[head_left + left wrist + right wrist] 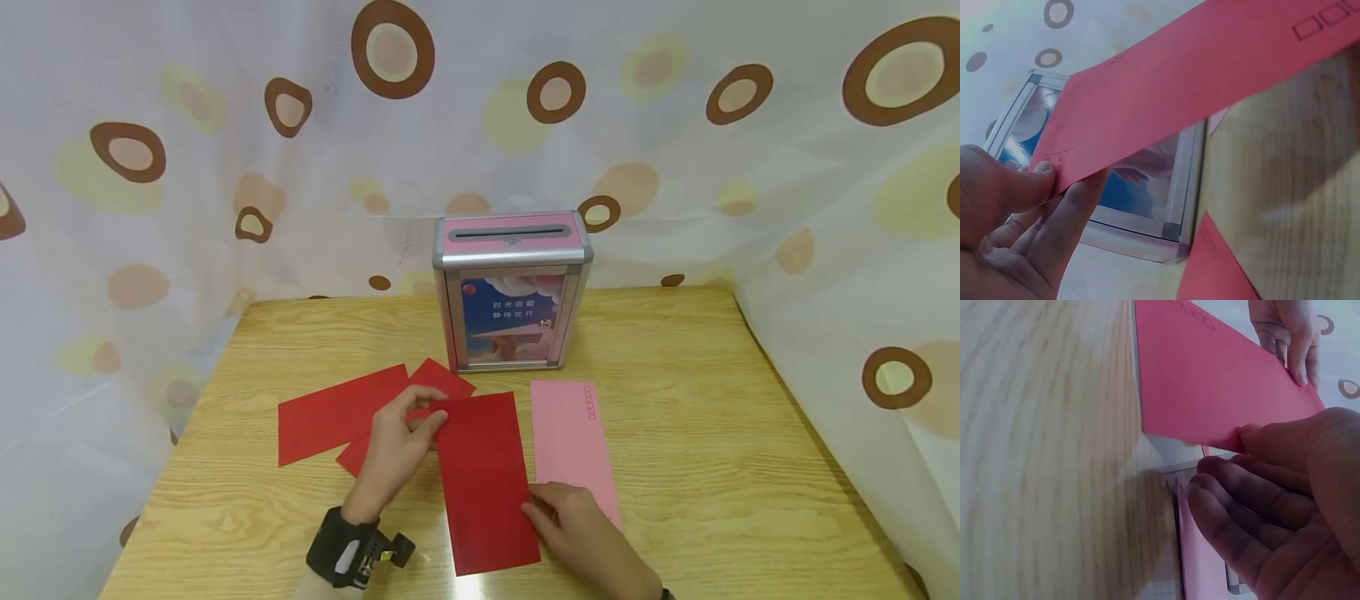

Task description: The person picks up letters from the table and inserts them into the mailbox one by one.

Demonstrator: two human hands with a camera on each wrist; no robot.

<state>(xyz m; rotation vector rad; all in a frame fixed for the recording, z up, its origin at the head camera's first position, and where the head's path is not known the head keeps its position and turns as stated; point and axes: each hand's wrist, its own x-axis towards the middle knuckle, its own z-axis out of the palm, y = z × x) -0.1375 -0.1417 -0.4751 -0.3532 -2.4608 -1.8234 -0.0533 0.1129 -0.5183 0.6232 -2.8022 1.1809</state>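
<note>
A red envelope [486, 487] is held up above the table's near side, between both hands. My left hand [401, 437] pinches its upper left corner with thumb and fingers, and the left wrist view shows the thumb on the face of the envelope [1135, 100]. The right edge, low down, is pinched by my right hand [581, 529]. Under and beyond the left hand, two more red envelopes [330, 412] lie overlapping on the table. A pink envelope [570, 433] lies flat to the right, its lower end partly hidden behind my right hand.
A pink and silver letter box [513, 292] stands at the back middle, with a slot [510, 233] in its top and a picture panel in front. The wooden table [697, 400] meets a patterned cloth [465, 150] behind and at the sides.
</note>
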